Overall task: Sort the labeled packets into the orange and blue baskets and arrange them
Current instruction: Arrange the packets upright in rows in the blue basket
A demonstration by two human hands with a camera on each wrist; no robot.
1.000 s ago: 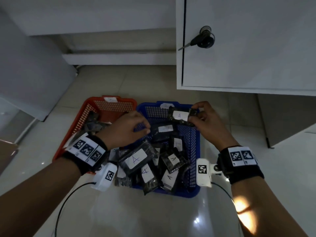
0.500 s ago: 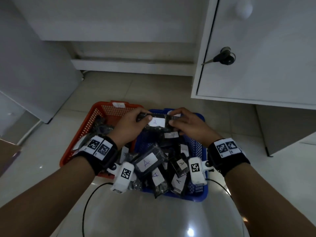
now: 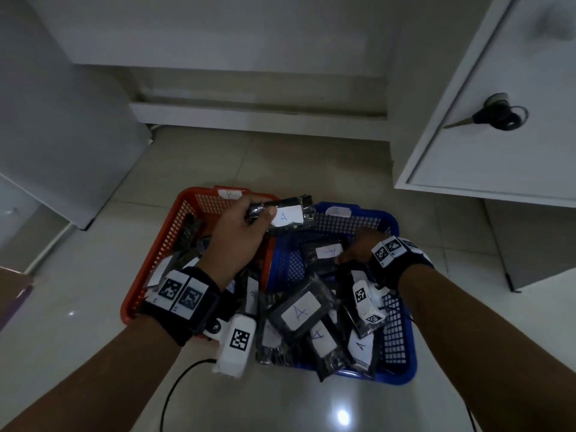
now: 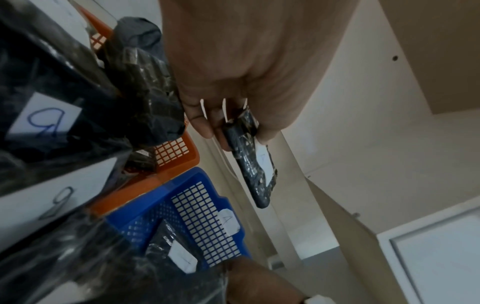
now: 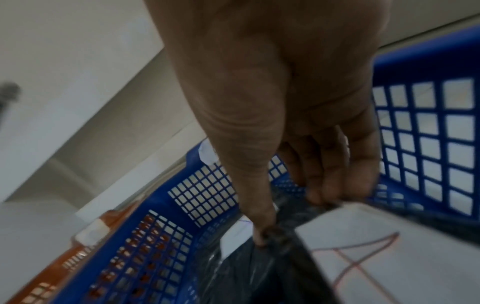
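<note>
Bare forearms, each with a black wristband (image 3: pixel 184 304) carrying white square-code tags; a white camera block (image 3: pixel 235 346) hangs at each band's six o'clock, black cable (image 3: pixel 174 388) trailing.

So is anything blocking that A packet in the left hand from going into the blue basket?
Nothing visible does. The left hand holds the packet above the blue basket, whose far end looks open.

Your left hand (image 3: pixel 241 227) is raised, palm side turned down, and its thumb and fingers (image 4: pixel 198 121) pinch one end of a packet marked A (image 3: pixel 286 215). Your right hand (image 3: pixel 361 247) reaches lower, wrist bent downward; its thumb and fingers (image 5: pixel 337 185) pinch the edge of another packet (image 5: pixel 298 246). Both forearms stretch forward.
</note>
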